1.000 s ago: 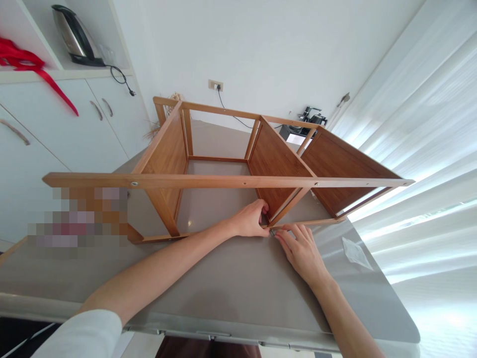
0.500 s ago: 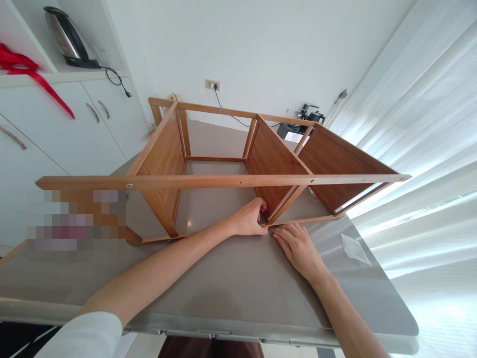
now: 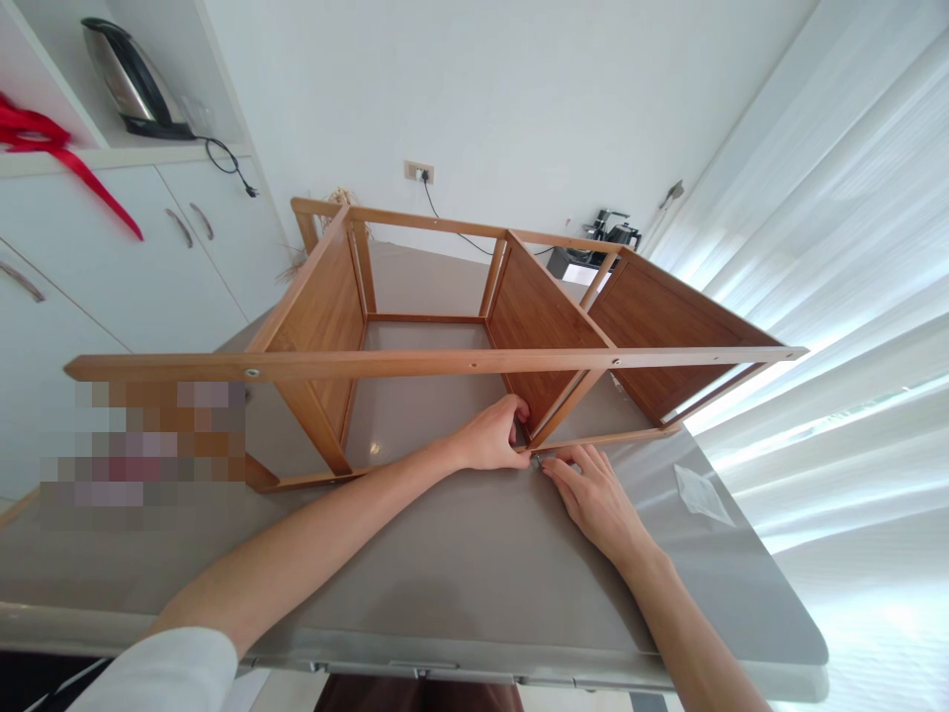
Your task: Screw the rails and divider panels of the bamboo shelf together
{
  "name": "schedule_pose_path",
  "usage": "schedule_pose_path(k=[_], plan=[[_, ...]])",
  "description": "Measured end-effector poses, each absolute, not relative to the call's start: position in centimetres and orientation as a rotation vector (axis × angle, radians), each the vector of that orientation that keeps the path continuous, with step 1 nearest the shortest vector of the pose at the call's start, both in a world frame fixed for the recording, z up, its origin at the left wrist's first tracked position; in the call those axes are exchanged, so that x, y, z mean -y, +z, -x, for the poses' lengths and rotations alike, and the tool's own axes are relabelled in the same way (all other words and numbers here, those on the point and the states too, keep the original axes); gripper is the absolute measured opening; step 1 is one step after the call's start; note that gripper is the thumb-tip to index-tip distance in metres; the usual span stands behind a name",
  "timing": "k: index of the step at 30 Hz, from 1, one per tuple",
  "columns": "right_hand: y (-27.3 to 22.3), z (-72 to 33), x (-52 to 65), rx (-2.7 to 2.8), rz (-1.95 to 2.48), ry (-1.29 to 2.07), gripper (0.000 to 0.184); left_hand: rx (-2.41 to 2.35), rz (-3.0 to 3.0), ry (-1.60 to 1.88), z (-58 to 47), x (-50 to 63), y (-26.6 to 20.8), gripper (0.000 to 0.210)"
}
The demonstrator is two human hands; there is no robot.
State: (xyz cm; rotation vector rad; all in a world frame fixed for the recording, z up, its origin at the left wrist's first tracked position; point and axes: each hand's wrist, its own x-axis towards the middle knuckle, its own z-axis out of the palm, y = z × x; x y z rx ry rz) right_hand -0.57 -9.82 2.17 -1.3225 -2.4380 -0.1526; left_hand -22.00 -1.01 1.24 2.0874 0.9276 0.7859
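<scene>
A brown wooden shelf unit [image 3: 437, 362] lies on its side on the grey table, its flat shelf panels standing upright. My left hand [image 3: 495, 433] is closed round the lower rail where the middle shelf panel [image 3: 545, 307] meets it; the thumb is at the near side and the fingers curl inside. Just to the right, my right hand [image 3: 589, 489] pinches a small metal piece [image 3: 537, 460] against that same joint. Its exact kind is too small to make out. Screw heads [image 3: 616, 362] show along the upper rail.
The grey table [image 3: 445, 574] ends at a near edge. A clear plastic bag [image 3: 703, 492] lies at its right. White cabinets with a kettle [image 3: 133, 79] stand at left; a coffee machine [image 3: 604, 237] stands behind the shelf unit. A curtain [image 3: 830, 247] hangs at right.
Both hands stay at the same joint, with the right fingers shifted only slightly. The whole view has moved a little; the shelf unit looks unmoved on the table.
</scene>
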Motion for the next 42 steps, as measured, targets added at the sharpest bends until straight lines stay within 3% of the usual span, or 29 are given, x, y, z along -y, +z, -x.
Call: schedule_pose_path(k=[42], plan=[[2.53,1.42,9.95,2.527,1.368,-0.384,0.026,-0.866,-2.028,0.795,22.08,0.92,1.34,0.053]])
